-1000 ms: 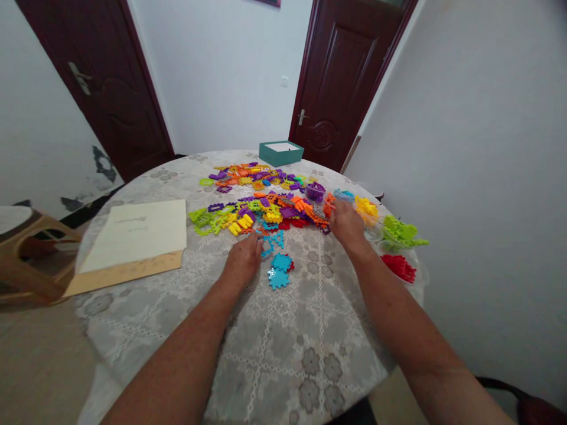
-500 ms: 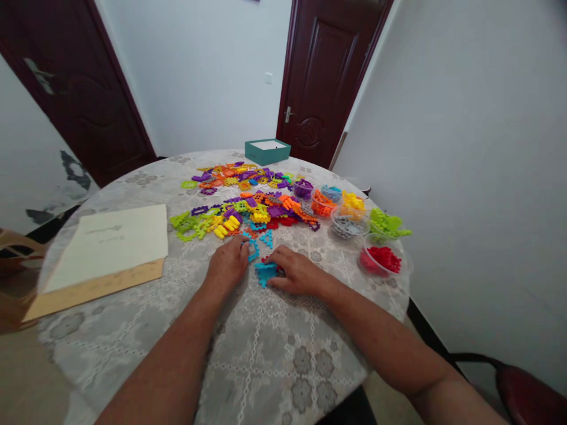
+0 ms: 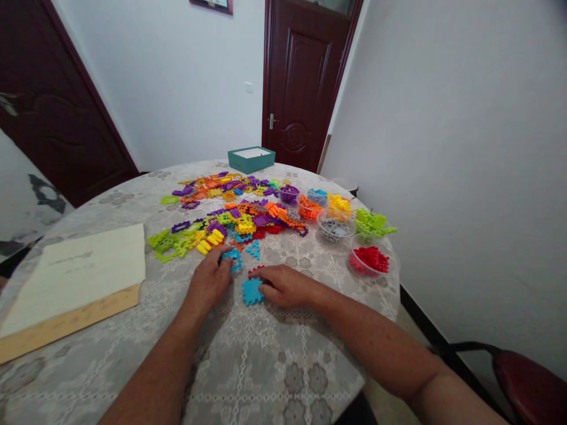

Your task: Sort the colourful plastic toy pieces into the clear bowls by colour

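Observation:
My left hand (image 3: 209,278) is closed on a blue open-frame piece (image 3: 234,258) in front of the pile. A solid blue toothed piece (image 3: 252,291) lies nearly flat on the cloth, its right edge at the fingers of my right hand (image 3: 283,284). Those fingers are curled and pinched together; what they hold is too small to make out. Part of a red piece (image 3: 255,271) shows beside the right fingertips. A small blue triangular piece (image 3: 254,249) rests between the hands and the pile.
Beyond the hands spreads a mixed pile of colourful pieces (image 3: 261,219). Clear tubs of sorted pieces, including a red one (image 3: 372,260), stand at the right. A green box (image 3: 251,160) is at the back, and paper (image 3: 84,265) over cardboard lies left.
The solid blue piece has gone from tilted to nearly flat beside my right hand. My left hand stays at the blue frame piece. The whole view has shifted a little.

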The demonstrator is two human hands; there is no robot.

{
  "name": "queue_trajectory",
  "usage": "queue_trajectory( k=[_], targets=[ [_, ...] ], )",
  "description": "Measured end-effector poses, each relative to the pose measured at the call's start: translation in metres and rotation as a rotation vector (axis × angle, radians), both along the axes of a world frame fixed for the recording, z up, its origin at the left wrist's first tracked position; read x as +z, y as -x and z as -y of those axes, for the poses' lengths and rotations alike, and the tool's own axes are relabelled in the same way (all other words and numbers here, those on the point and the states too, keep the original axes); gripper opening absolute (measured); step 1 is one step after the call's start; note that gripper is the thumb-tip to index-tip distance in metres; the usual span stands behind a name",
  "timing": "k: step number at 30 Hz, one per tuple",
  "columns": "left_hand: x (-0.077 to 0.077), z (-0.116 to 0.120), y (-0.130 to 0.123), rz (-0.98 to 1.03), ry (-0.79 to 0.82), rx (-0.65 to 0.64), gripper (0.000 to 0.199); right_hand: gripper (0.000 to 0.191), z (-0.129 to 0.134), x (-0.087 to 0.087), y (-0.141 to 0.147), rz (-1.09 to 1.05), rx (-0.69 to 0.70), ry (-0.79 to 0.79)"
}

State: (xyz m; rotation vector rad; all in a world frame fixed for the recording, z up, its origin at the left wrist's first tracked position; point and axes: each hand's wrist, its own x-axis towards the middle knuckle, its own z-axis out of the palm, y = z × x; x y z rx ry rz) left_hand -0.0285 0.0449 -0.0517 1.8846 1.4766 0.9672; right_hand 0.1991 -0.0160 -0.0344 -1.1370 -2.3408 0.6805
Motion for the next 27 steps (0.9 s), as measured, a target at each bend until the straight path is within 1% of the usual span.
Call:
queue_trajectory(
  k=[2,4,7,10,11,13,15,17,20,22,25,27],
  targets=[
    [0.004,0.002,-0.002,0.059,0.114,0.038,0.042,0.046,0.001,-0.002,0.003,0.042,-0.011,-0.021],
    [0.008,0.004,-0.005,0.147,0.188,0.057,0.042,0.048,0.002,-0.003,0.005,0.049,-0.024,-0.017],
    [0.008,0.005,-0.009,0.331,0.235,0.071,0.041,0.042,0.003,-0.001,0.005,0.035,-0.08,0.025],
    [0.003,0.004,-0.011,0.426,0.266,0.066,0.045,0.035,0.005,0.001,0.005,0.057,-0.118,0.042],
    [0.001,0.003,-0.011,0.44,0.27,0.066,0.046,0.037,0.006,0.001,0.005,0.068,-0.112,0.039],
    [-0.001,0.002,-0.01,0.445,0.272,0.072,0.047,0.047,0.008,-0.001,0.005,0.088,-0.1,0.035],
    [-0.003,0.001,-0.009,0.434,0.27,0.077,0.047,0.055,0.01,-0.003,0.005,0.106,-0.115,0.034],
    [-0.004,0.0,-0.009,0.421,0.256,0.079,0.046,0.056,0.011,-0.005,0.005,0.121,-0.138,0.031],
    [-0.005,0.0,-0.009,0.386,0.23,0.087,0.045,0.051,0.013,-0.004,0.007,0.117,-0.163,0.03],
    [-0.005,0.001,-0.01,0.376,0.212,0.081,0.044,0.043,0.014,-0.001,0.009,0.067,-0.158,0.036],
    [-0.003,0.004,-0.012,0.396,0.212,0.051,0.04,0.027,0.013,0.002,0.01,-0.053,-0.087,0.113],
    [0.0,0.007,-0.013,0.405,0.229,0.026,0.037,0.02,0.009,0.001,0.008,-0.143,-0.068,0.174]
  ],
)
